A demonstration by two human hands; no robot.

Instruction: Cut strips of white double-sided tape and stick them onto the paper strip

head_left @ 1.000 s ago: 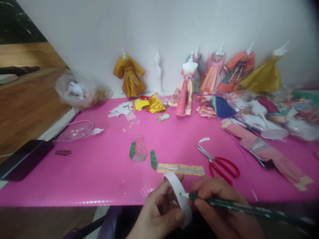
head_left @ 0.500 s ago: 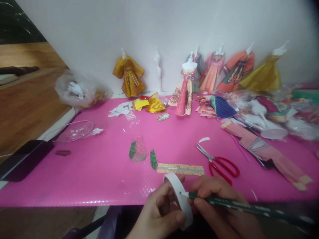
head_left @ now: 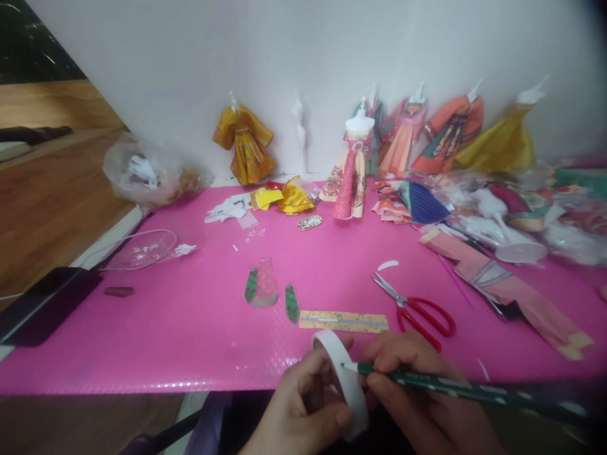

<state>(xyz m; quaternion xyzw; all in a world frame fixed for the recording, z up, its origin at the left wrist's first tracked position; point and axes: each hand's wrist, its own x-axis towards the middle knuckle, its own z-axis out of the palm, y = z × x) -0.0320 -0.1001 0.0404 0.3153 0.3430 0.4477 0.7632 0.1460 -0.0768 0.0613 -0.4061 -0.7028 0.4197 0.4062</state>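
Note:
My left hand (head_left: 308, 404) grips a roll of white tape (head_left: 345, 379) on its edge, with fingers inside the ring and the thumb against its lower side. My right hand (head_left: 417, 385) pinches a green pencil (head_left: 455, 387) with pale spots near its pointed end. The tip touches the outer face of the tape, where a small dark mark shows. Just beyond the hands lies a patterned tan paper strip (head_left: 344, 321). To its left are a green paper piece (head_left: 291, 304) and a pink paper piece (head_left: 264, 284) with a green edge. Red-handled scissors (head_left: 412, 309) lie open at the right.
Dressed miniature mannequins, including a yellow-robed one (head_left: 244, 142), lean along the wall behind the pink table (head_left: 190, 341). A pink paper garment (head_left: 502, 291) and plastic-wrapped pieces (head_left: 512, 221) crowd the right side. A black device (head_left: 47, 303) and a plastic bag (head_left: 142, 170) sit at left.
Both hands, the tape roll and the pencil hold nearly the same position. The pencil's rear end has dipped very slightly.

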